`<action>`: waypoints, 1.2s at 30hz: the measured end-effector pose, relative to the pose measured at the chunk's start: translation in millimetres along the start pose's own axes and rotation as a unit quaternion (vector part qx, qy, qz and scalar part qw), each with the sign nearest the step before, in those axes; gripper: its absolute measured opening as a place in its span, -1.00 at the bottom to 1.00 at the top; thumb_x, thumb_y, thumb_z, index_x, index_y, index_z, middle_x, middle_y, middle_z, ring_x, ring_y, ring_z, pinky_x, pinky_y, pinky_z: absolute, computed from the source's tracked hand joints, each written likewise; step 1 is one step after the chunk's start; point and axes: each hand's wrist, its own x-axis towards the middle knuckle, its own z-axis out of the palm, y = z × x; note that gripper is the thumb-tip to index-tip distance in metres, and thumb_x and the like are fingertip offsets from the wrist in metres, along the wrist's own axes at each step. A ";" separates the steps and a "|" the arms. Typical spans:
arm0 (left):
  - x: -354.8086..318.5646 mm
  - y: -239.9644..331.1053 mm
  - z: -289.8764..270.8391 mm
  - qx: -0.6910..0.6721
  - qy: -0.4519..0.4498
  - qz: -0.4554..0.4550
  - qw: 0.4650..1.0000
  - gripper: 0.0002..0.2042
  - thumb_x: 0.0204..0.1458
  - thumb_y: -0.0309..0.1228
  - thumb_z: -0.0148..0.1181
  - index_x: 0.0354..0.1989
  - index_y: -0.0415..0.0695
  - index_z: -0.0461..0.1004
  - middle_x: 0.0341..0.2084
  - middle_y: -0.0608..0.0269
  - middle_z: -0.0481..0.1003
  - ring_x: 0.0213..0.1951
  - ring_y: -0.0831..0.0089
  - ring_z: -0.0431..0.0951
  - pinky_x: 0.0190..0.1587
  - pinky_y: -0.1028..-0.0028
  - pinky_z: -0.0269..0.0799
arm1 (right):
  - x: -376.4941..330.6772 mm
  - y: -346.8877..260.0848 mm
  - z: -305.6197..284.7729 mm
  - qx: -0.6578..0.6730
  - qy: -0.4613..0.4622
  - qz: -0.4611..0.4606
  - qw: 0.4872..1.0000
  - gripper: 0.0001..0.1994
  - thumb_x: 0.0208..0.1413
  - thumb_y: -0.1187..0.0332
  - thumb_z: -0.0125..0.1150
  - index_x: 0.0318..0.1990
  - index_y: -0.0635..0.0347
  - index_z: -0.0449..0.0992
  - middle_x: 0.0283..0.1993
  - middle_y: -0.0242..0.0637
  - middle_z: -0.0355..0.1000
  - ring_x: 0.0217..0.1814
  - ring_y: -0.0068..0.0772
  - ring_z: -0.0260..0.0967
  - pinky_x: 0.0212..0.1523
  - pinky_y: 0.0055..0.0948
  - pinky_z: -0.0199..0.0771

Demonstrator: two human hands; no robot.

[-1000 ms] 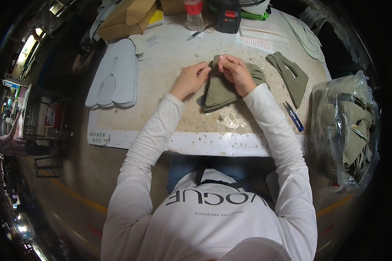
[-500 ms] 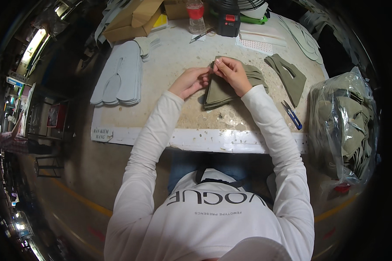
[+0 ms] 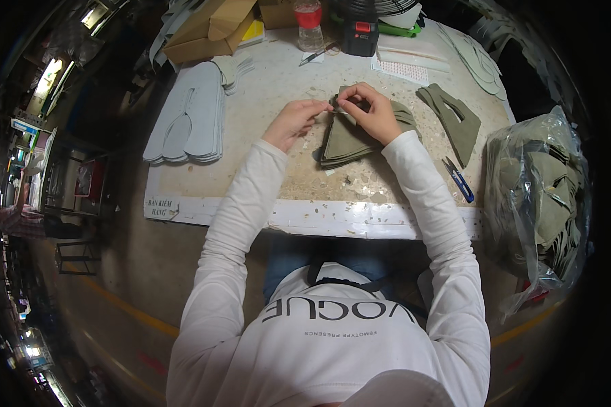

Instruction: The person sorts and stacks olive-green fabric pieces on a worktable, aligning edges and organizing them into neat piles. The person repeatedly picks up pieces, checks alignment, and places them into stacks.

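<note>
Your left hand (image 3: 295, 124) and right hand (image 3: 377, 121) each pinch thumb to forefinger, tips almost meeting at the far left corner of the olive stack (image 3: 348, 141) on the desk (image 3: 268, 78); cannot tell what, if anything, sits between them. Likely risk: a sideways tug skews the layers, since nothing visible clamps them. Versus the earlier frame: your right forefinger arches higher, opening a loop; the stack looks unmoved.
</note>
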 end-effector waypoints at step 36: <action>4.1 -8.7 7.2 0.230 0.009 0.181 0.956 -0.77 0.31 -0.35 -0.09 -0.42 -0.15 0.28 -0.53 0.40 0.39 -0.46 0.63 0.25 -0.35 0.60 0.21 | -0.4 5.0 -9.7 0.278 -0.034 0.169 0.945 -0.90 0.24 0.32 0.03 -0.31 0.07 0.41 -0.35 -0.47 0.46 -0.30 -0.72 0.31 -0.40 -0.71 0.23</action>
